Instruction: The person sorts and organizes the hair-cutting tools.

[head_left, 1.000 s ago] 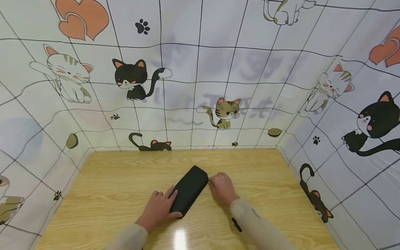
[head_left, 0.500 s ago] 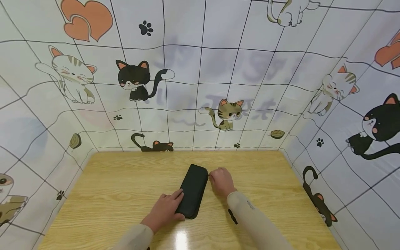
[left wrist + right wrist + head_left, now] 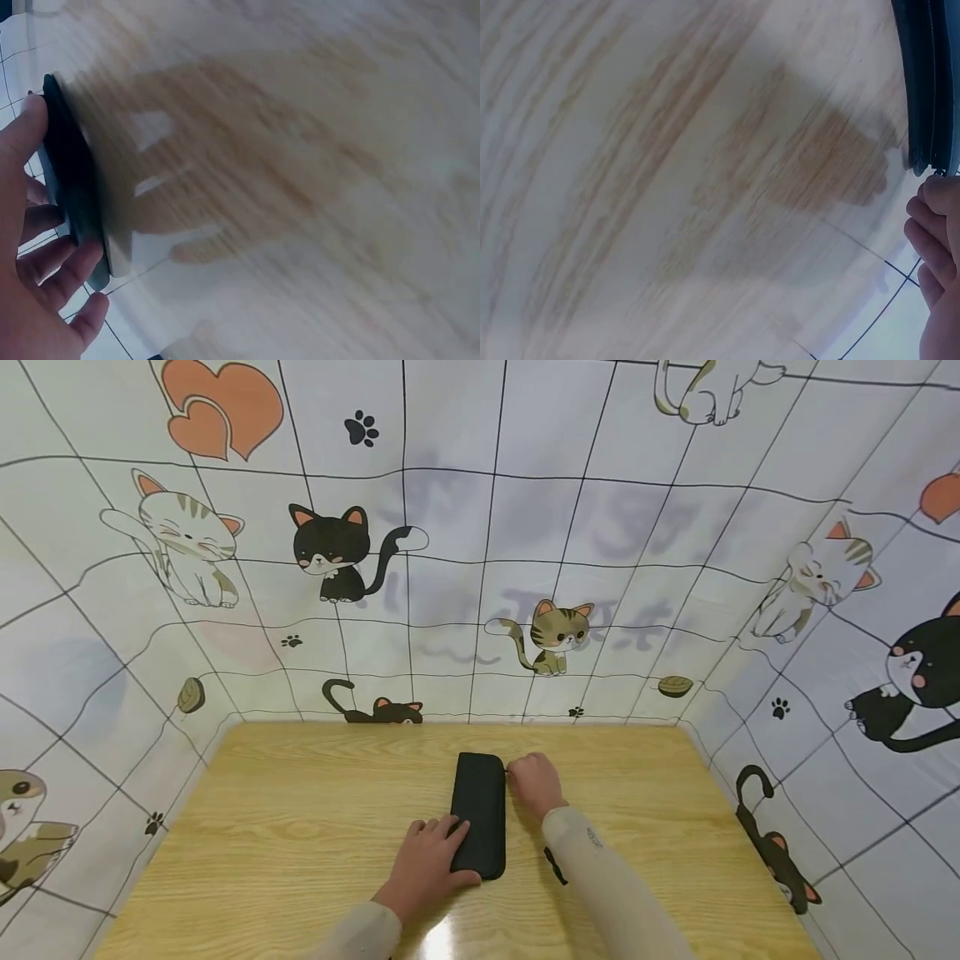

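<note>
A long black zip case (image 3: 483, 797) lies on the wooden table, its length running away from me. My left hand (image 3: 426, 867) holds the case's near left part, thumb at the near end and fingers over the left edge and top. In the left wrist view those fingers spread along the dark case (image 3: 71, 165). Beside the far right corner, my right hand (image 3: 536, 783) pinches the small zipper pull (image 3: 935, 173). The zip runs along the side of the case (image 3: 922, 82) in the right wrist view; the fingertips hide most of the pull.
The wooden table (image 3: 322, 802) reaches back to a white curtain (image 3: 442, 535) with cat drawings and grid lines, which also stands at both sides. A dark strap (image 3: 555, 866) hangs under the right sleeve (image 3: 600, 868).
The case has turned from slanting rightward to nearly straight ahead and shifted slightly right. My left hand has moved right with it; my right hand has gone slightly farther away, still pinching the zipper pull.
</note>
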A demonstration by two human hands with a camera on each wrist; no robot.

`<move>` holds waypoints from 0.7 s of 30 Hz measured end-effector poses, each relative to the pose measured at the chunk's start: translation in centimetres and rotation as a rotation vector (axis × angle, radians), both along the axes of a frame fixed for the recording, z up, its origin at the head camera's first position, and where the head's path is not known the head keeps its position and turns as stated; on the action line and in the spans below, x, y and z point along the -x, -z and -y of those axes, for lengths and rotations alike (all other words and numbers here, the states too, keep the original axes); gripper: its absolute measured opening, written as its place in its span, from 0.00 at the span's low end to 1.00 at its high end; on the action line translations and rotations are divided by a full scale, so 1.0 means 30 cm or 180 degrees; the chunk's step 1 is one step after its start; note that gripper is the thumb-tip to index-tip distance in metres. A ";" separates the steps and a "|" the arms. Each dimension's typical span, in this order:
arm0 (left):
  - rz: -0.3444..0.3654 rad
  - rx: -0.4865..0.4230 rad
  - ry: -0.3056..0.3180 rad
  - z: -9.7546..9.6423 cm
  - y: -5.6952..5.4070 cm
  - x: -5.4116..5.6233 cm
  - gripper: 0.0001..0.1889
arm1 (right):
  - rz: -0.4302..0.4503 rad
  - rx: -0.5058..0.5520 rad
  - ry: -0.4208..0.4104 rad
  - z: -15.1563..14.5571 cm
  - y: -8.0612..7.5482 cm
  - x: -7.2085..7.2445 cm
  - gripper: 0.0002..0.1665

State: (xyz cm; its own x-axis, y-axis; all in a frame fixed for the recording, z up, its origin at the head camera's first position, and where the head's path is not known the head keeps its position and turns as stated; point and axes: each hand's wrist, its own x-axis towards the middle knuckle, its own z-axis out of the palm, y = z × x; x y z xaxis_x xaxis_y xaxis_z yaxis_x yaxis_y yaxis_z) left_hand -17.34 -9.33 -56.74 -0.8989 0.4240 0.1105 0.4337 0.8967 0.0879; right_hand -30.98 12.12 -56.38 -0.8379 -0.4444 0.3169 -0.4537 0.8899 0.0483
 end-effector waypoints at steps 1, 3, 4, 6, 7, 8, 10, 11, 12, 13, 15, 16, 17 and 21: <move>-0.0024 0.0008 0.0009 -0.004 0.004 0.003 0.44 | 0.0016 0.0008 -0.0001 0.000 -0.002 0.002 0.06; -0.0078 0.0022 0.0058 -0.004 0.005 0.009 0.40 | 0.0041 0.0020 0.0000 0.001 -0.005 0.002 0.06; -0.0121 0.0040 0.0101 0.000 0.002 0.014 0.36 | 0.0045 0.0020 0.0001 0.001 -0.005 0.003 0.06; -0.0207 0.0120 0.0219 0.012 -0.005 0.027 0.29 | 0.0046 0.0022 -0.0003 0.003 -0.005 0.004 0.06; -0.0240 0.0140 0.0282 0.020 -0.012 0.032 0.25 | 0.0049 0.0019 -0.0002 0.001 -0.005 0.004 0.06; -0.0278 0.0164 0.0338 0.028 -0.018 0.039 0.23 | 0.0050 0.0015 0.0001 0.000 -0.005 0.004 0.06; -0.0289 0.0170 0.0440 0.043 -0.027 0.050 0.21 | 0.0060 0.0011 0.0000 -0.002 -0.006 0.003 0.06; -0.0264 0.0160 0.0482 0.049 -0.028 0.055 0.21 | 0.0064 0.0015 -0.0003 -0.002 -0.006 0.003 0.05; -0.0221 0.0151 0.0509 0.055 -0.030 0.058 0.22 | 0.0063 0.0007 -0.0011 -0.003 -0.006 0.002 0.05; -0.0185 0.0150 0.0529 0.059 -0.031 0.061 0.23 | 0.0076 0.0004 -0.0019 -0.002 -0.007 0.000 0.05; -0.0136 0.0177 0.0560 0.065 -0.028 0.067 0.24 | 0.0083 -0.0019 -0.0029 -0.002 -0.009 -0.003 0.07; -0.0150 0.0220 0.0576 0.068 -0.027 0.070 0.25 | 0.0097 -0.0025 -0.0038 -0.002 -0.010 -0.006 0.08; -0.0157 0.0242 0.0588 0.070 -0.026 0.072 0.25 | 0.0112 -0.0042 -0.0041 -0.002 -0.011 -0.008 0.08; -0.0164 0.0328 0.0597 0.077 -0.014 0.079 0.26 | 0.0172 -0.0018 -0.0079 -0.002 -0.012 -0.017 0.06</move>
State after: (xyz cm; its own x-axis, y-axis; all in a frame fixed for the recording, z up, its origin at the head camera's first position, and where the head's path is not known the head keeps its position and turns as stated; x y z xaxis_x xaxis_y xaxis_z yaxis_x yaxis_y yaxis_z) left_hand -19.72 -11.66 -56.31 -0.7975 0.5947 0.1017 0.5954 0.8030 -0.0266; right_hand -30.45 12.19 -56.02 -0.8425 -0.4668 0.2689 -0.4775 0.8782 0.0281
